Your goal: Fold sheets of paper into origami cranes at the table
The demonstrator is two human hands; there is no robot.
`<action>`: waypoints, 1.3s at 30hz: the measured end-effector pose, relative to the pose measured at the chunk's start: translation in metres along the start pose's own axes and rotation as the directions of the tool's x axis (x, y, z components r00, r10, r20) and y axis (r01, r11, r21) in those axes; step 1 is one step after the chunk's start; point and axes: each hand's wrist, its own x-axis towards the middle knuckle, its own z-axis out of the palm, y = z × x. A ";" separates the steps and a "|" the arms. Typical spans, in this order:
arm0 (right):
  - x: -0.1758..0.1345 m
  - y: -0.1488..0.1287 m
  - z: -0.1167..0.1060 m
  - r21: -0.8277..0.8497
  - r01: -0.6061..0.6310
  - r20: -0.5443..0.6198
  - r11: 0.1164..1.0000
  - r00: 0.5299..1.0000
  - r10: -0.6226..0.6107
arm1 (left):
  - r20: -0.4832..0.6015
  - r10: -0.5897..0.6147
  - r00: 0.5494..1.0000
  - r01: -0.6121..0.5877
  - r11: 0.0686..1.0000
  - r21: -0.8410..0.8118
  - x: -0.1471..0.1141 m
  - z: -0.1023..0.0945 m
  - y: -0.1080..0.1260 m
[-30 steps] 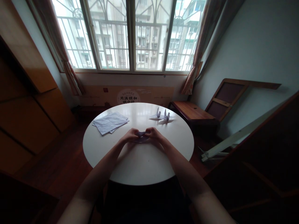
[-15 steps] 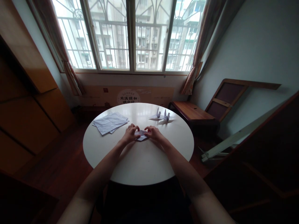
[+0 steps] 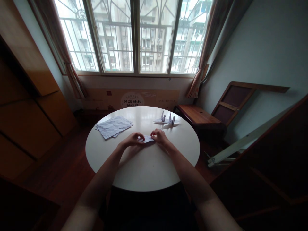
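Note:
A small folded piece of paper (image 3: 147, 139), pale bluish white, lies near the middle of the round table between my two hands. My left hand (image 3: 133, 139) grips its left end, thumb low and fingers curled over from behind. On the other end, my right hand (image 3: 158, 136) has its thumb and fingers closed. The fingers partly cover the paper, so its full shape is hidden. Beyond my right hand stand two folded paper cranes (image 3: 171, 120) with raised points. To the left, beyond my left hand, is a loose stack of creased paper sheets (image 3: 113, 125).
The white round table (image 3: 144, 173) has a curved edge close to my body. A low wooden bench (image 3: 199, 115) stands past its right side, near a leaning wooden frame (image 3: 232, 101). Behind the table, a printed cardboard panel (image 3: 96, 96) sits below the window.
My left hand has shifted slightly left and down, its thumb now at the paper's lower left. My right hand has moved slightly right. The paper looks flatter and narrower.

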 end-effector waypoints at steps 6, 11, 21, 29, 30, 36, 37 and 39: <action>0.002 -0.001 0.005 0.159 0.188 -0.059 0.969 0.982 -0.180 | -0.054 -0.016 0.998 0.016 1.000 -0.002 0.001 0.005 0.000; 0.001 0.004 0.014 0.406 0.167 0.103 0.898 0.968 -0.227 | -0.076 0.051 0.996 -0.051 0.999 -0.001 0.001 0.011 0.004; 0.002 0.004 0.013 0.391 0.098 0.154 0.915 0.973 -0.170 | -0.110 0.070 0.991 -0.063 0.996 0.065 0.003 0.011 0.001; 0.005 0.003 0.014 0.258 0.120 0.139 0.959 0.977 -0.160 | -0.154 0.042 0.987 -0.026 0.995 0.101 0.005 0.014 -0.003; 0.005 0.003 0.014 0.228 0.116 0.136 0.967 0.979 -0.150 | -0.164 0.037 0.986 -0.021 0.995 0.099 0.005 0.014 -0.004; 0.004 0.002 0.012 0.091 0.029 0.119 0.995 0.992 -0.040 | -0.165 0.075 0.983 -0.059 0.993 0.100 0.004 0.014 0.003; 0.004 0.002 0.012 0.076 0.019 0.116 0.997 0.993 -0.027 | -0.158 0.085 0.984 -0.070 0.993 0.097 0.004 0.015 0.003; 0.004 0.001 0.011 0.059 0.000 0.117 0.998 0.993 -0.007 | -0.151 0.102 0.983 -0.091 0.993 0.082 0.004 0.016 0.003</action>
